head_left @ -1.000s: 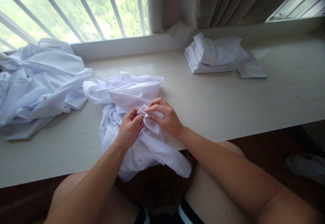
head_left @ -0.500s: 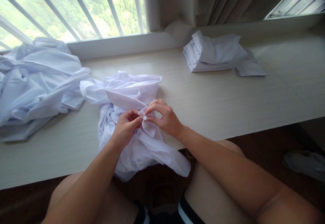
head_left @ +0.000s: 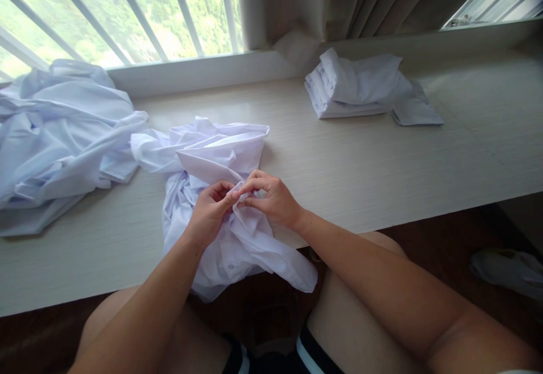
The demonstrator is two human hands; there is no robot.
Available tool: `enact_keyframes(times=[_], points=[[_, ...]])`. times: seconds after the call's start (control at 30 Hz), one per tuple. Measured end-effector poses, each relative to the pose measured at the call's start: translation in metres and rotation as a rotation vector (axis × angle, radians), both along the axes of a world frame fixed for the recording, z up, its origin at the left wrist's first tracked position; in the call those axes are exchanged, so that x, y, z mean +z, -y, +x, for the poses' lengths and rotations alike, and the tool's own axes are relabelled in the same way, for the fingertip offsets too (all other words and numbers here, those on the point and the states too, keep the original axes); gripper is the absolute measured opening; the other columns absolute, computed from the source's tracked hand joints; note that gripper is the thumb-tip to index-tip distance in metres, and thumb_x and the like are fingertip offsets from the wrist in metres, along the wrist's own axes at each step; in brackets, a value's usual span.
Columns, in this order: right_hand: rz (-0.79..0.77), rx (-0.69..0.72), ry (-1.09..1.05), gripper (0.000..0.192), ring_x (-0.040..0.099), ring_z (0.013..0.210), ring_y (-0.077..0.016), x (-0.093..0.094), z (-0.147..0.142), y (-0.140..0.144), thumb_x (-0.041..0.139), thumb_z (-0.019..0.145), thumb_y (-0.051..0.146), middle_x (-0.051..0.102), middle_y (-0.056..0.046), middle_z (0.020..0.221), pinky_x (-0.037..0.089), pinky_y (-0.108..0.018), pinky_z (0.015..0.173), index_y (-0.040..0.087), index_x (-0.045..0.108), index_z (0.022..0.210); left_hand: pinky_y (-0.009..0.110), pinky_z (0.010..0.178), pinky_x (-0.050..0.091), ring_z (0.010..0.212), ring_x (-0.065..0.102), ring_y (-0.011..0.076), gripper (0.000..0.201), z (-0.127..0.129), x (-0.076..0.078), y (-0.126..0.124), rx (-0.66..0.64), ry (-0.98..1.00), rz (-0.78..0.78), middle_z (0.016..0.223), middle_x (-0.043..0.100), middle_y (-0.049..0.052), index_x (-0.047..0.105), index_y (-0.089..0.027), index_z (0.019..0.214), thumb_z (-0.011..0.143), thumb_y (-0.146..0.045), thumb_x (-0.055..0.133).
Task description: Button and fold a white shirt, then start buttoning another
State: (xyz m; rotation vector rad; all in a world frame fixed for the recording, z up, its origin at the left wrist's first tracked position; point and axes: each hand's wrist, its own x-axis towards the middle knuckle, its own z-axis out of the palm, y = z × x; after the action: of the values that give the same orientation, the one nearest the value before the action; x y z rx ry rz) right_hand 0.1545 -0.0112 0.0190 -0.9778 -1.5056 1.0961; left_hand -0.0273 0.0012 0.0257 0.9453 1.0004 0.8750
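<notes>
A crumpled white shirt [head_left: 220, 249] lies in front of me, part of it hanging over the counter's near edge. My left hand [head_left: 215, 207] pinches the cloth near the collar between thumb and fingers. Meeting it from the other side, my right hand [head_left: 269, 196] is closed on the same bit of cloth, thumb and forefinger together. The fingers cover the button at that spot. Lower on the shirt another small button [head_left: 231, 266] shows. One sleeve [head_left: 292, 266] stretches toward my right knee.
A heap of white shirts [head_left: 63, 136] lies on the left of the pale counter [head_left: 382, 170]. Folded white garments [head_left: 360, 85] are stacked at the back, by the curtain [head_left: 288, 6]. A barred window [head_left: 169, 12] is behind. A plastic bag [head_left: 507, 272] rests on the floor at right.
The fingers of my right hand have moved in closer to my left thumb, and the button seen between them before is now covered. The shirt stays in place.
</notes>
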Motion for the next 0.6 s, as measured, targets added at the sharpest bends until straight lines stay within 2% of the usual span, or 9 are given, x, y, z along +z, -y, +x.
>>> enact_keyframes(times=[0.13,0.3,0.6], points=[[-0.033,-0.059,-0.001,0.012,0.059,0.085,-0.0126,0.001,0.003,-0.003,0.086,0.08,0.026,0.063,0.001,0.088,0.047,-0.027,0.079,0.022,0.08,0.088,0.019,0.057,0.047,0.065,0.059,0.0099,0.034,-0.002,0.005,-0.002,-0.061,0.011,-0.032,0.08,0.068,0.003,0.07,-0.015,0.09,0.077,-0.041,0.088],[-0.054,-0.05,0.035,0.012,0.06,0.085,-0.0132,0.005,0.005,-0.003,0.086,0.081,0.03,0.065,0.0,0.089,0.047,-0.028,0.079,0.023,0.081,0.089,0.02,0.056,0.051,0.066,0.06,0.0111,0.036,-0.004,0.013,-0.002,-0.097,0.045,-0.068,0.081,0.066,0.002,0.071,-0.015,0.092,0.074,-0.041,0.088],[-0.004,-0.02,0.012,0.01,0.063,0.087,-0.0131,0.003,0.007,-0.003,0.085,0.081,0.025,0.071,-0.001,0.092,0.047,-0.027,0.08,0.02,0.08,0.088,0.019,0.058,0.046,0.062,0.056,0.0084,0.028,-0.003,0.006,0.0,-0.058,0.015,-0.019,0.072,0.062,-0.001,0.068,-0.016,0.088,0.075,-0.031,0.089]])
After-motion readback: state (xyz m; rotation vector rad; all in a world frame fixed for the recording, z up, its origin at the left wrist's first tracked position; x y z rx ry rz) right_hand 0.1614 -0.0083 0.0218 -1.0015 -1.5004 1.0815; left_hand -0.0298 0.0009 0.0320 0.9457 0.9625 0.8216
